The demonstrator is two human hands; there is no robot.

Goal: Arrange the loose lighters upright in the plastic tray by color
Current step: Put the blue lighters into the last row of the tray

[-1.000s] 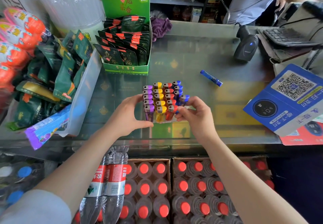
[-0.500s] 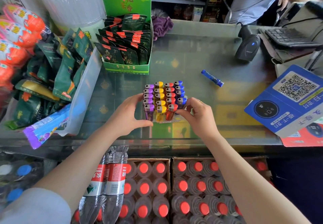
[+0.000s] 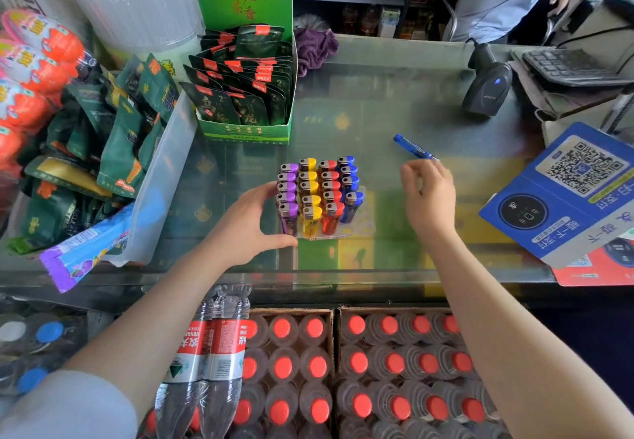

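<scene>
1. Head view, change: right hand [image 3: 429,198] now off the tray's right side, lifted and swung out toward the loose blue lighter [image 3: 415,147] lying flat on the glass surface [image 3: 377,102]; a second ago pressed against the blue column, seating a lighter there.
2. Right grip: empty, fingers loosely bent, fingertips just short of the blue lighter, not yet touching.
3. Left hand [image 3: 247,226]: unchanged, thumb and fingers curved around the near-left corner of the plastic tray [image 3: 360,229], bracing it.
4. Tray contents: lighters [image 3: 317,195] upright in four color columns, purple, yellow, red, blue from left to right; blue column one short, nearest blue lighter set a little apart from the three behind it.
5. Meaning for the task: last placement apparently done; only one loose lighter visible, so probably the final piece, destined for the blue column.
6. Next move, as a judgement: pinch across the narrow body, turn upright, lower into the open slot without knocking neighbors.
7. Nearby: barcode scanner [image 3: 487,88] and QR payment sign [image 3: 566,191] farther right.
</scene>
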